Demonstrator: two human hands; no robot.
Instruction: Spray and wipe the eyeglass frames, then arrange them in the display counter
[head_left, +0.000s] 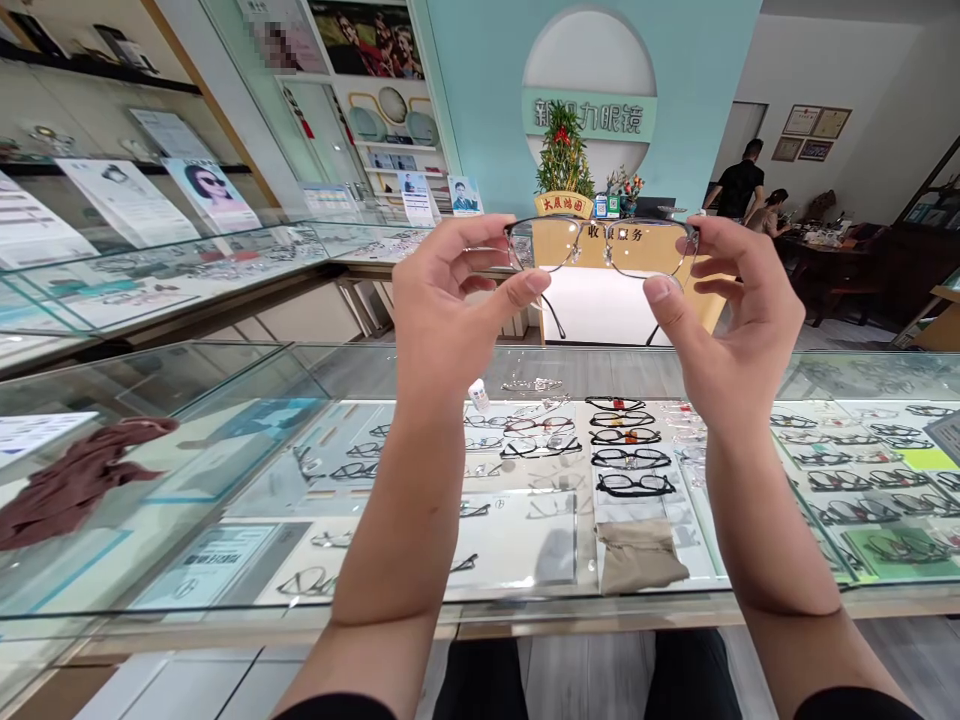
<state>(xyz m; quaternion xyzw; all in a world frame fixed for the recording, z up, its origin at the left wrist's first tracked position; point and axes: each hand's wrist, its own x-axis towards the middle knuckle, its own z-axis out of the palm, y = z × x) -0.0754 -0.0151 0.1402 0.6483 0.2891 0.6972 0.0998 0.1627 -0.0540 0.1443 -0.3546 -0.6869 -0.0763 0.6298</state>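
A pair of eyeglasses (600, 222) with a thin dark upper rim is held up at arm's length, level with the far counter. My left hand (457, 290) pinches its left end between thumb and fingers. At the other end, my right hand (739, 300) grips the frame the same way, its thumb near the lower rim. Both lenses are see-through, and the dark temple tips hang below, pointing away from me. Beneath my arms lies the glass display case (480, 600), with several rows of eyeglasses (634, 458) in it.
A brown cloth (90, 475) lies on the glass at the left. A beige pouch (641, 556) is near the front edge. A small white bottle (478, 394) stands behind my left forearm. Beyond are a service counter (592, 300) and two people (742, 185) at the far right.
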